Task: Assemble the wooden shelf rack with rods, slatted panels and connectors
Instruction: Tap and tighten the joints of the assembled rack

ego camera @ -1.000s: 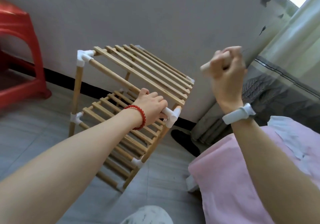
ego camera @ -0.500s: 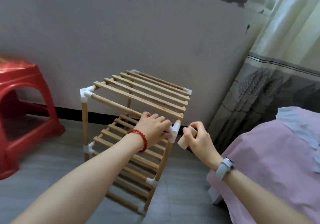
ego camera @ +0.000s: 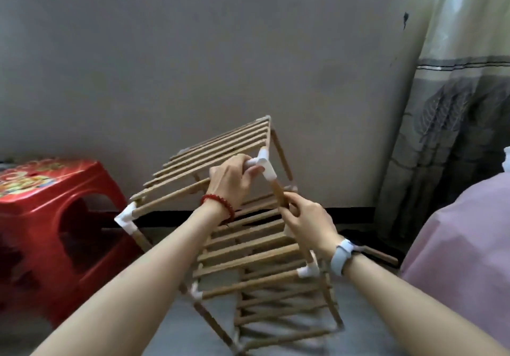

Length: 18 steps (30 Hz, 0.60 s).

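Observation:
The wooden shelf rack [ego camera: 248,248] stands tilted toward me on the floor, its slatted panels joined by rods and white connectors. My left hand [ego camera: 230,180] grips the top front rod right beside the white corner connector [ego camera: 263,166]. My right hand [ego camera: 306,219] grips the upright rod [ego camera: 277,193] just below that connector. Other white connectors show at the top left corner [ego camera: 127,217] and on the middle tier [ego camera: 307,271]. The wooden block I held earlier is not visible.
A red plastic stool [ego camera: 52,217] stands to the left. The grey wall [ego camera: 193,66] is close behind the rack. A patterned curtain [ego camera: 452,135] hangs at the right, above a pink cloth [ego camera: 463,259]. A loose wooden rod [ego camera: 382,256] lies by the cloth.
The rack has tipped toward me and lifted at the near corner. My right hand moved from beside the corner connector onto the upright rod; the wooden block is no longer in it.

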Each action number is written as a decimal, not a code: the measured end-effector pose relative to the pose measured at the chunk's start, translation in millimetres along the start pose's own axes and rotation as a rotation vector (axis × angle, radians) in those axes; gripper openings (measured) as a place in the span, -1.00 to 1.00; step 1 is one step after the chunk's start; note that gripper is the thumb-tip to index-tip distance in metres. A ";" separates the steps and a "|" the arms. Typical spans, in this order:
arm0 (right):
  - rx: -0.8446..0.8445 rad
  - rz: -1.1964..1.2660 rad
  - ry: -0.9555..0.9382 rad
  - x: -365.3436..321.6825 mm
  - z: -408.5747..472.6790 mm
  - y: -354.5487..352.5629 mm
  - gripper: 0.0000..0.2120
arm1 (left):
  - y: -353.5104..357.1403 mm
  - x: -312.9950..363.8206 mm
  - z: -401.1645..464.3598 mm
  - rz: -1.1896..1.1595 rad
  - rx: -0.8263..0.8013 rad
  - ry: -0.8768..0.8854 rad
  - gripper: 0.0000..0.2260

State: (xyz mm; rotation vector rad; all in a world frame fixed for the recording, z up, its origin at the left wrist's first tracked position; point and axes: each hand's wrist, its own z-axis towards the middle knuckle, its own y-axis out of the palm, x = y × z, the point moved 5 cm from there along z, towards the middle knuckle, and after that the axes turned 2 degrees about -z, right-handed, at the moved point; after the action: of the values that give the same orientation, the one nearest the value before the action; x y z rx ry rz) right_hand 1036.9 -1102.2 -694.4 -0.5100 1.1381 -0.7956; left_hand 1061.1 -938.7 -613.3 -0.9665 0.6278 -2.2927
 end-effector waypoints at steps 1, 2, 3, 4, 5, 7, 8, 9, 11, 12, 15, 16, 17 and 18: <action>0.006 -0.020 -0.025 -12.6 9.8 -2.2 -0.75 | -11.1 -11.3 -1.0 -0.025 0.046 -0.067 -0.76; -0.005 -0.027 -0.050 -26.5 18.0 2.0 -0.77 | -22.5 -25.5 -6.2 -0.048 0.079 -0.137 -0.77; -0.027 -0.038 -0.071 -38.3 22.5 8.8 -0.80 | -30.1 -39.6 -15.0 -0.088 0.101 -0.199 -0.79; -0.056 -0.055 -0.091 -47.4 24.1 18.7 -0.81 | -34.6 -53.5 -27.2 -0.137 0.116 -0.262 -0.82; -0.084 -0.064 -0.108 -56.5 22.5 34.0 -0.82 | -40.2 -69.6 -43.8 -0.187 0.130 -0.330 -0.82; -0.109 -0.090 -0.149 -64.7 12.4 64.4 -0.81 | -39.2 -98.9 -80.0 -0.254 0.132 -0.444 -0.78; -0.122 -0.105 -0.179 -69.0 4.6 84.3 -0.81 | -39.0 -114.8 -102.6 -0.252 0.121 -0.496 -0.75; -0.135 -0.134 -0.207 -71.1 -3.0 100.6 -0.80 | -35.7 -128.1 -124.1 -0.252 0.112 -0.542 -0.74; -0.180 -0.198 -0.259 -72.9 -16.8 130.9 -0.80 | -29.2 -151.4 -166.0 -0.255 0.085 -0.638 -0.76; -0.217 -0.231 -0.285 -72.8 -24.0 146.4 -0.80 | -26.2 -161.8 -188.3 -0.256 0.059 -0.690 -0.77; -0.313 -0.325 -0.397 -69.3 -41.8 182.0 -0.80 | -16.0 -186.9 -239.6 -0.294 -0.054 -0.822 -0.77; -0.326 -0.352 -0.447 -68.2 -44.6 187.2 -0.80 | -11.9 -192.3 -248.4 -0.309 -0.102 -0.853 -0.78; -0.357 -0.375 -0.489 -68.0 -50.6 196.0 -0.79 | -8.1 -199.0 -261.9 -0.339 -0.148 -0.893 -0.80; -0.370 -0.385 -0.524 -65.8 -55.3 202.8 -0.79 | -4.6 -202.6 -272.0 -0.370 -0.183 -0.927 -0.82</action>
State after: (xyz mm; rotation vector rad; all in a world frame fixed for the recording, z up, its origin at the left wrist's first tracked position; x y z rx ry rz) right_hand 1031.8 -921.7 -820.5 -1.1981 0.7001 -0.7174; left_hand 972.2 -748.9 -880.1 -2.1672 0.2561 -1.7576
